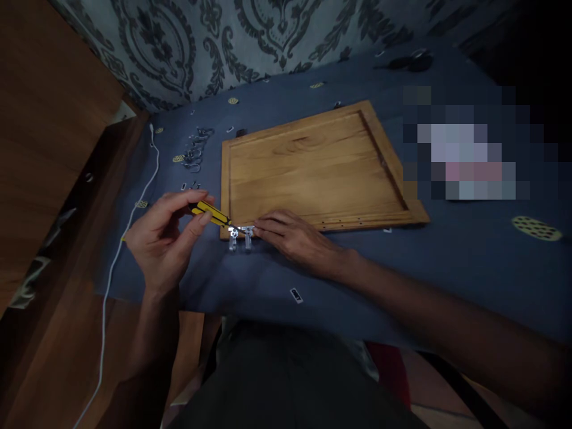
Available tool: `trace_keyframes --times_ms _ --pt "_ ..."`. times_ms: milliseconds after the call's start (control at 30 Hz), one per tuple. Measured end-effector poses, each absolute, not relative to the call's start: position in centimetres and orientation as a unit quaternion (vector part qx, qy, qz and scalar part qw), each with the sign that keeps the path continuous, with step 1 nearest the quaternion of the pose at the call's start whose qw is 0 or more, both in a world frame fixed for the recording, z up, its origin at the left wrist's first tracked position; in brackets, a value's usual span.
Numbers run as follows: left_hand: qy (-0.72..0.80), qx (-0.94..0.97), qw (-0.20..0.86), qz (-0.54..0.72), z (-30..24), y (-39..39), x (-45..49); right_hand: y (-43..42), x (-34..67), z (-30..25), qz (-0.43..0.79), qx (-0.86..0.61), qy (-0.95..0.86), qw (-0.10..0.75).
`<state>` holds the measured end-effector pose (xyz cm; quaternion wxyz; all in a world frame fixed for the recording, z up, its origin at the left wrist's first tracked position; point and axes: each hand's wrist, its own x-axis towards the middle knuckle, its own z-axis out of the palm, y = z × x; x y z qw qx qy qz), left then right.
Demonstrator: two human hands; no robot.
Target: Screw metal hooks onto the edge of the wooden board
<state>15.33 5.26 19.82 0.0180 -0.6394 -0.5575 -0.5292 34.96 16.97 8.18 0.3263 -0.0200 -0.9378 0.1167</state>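
Between the fingers and thumb of my left hand (172, 229) is a yellow and black screwdriver (211, 214). Its shaft slants down to the right, and the tip reaches a shiny metal double hook (241, 231). That hook lies at the near left corner of a framed wooden panel (308, 167), its two prongs hanging over the edge. My right hand (295, 238) rests along the same edge, its fingers close together and the fingertips pressing on the hook's right end. Whether the tip sits in a screw cannot be made out.
Several metal hooks (194, 149) lie left of the panel, with small dark screws (195, 185) nearer me. A white cable (145, 187) runs down the table's left side. A dark object (413, 61) lies at the back right. Small holes dot the panel's near edge.
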Motion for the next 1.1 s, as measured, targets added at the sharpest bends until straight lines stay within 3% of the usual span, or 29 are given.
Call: trace_keyframes --times_ms 1100 --pt "-0.547 -0.697 -0.019 -0.463 19.74 6.09 14.65 16.91 34.87 8.09 0.111 -0.035 -0.942 0.315"
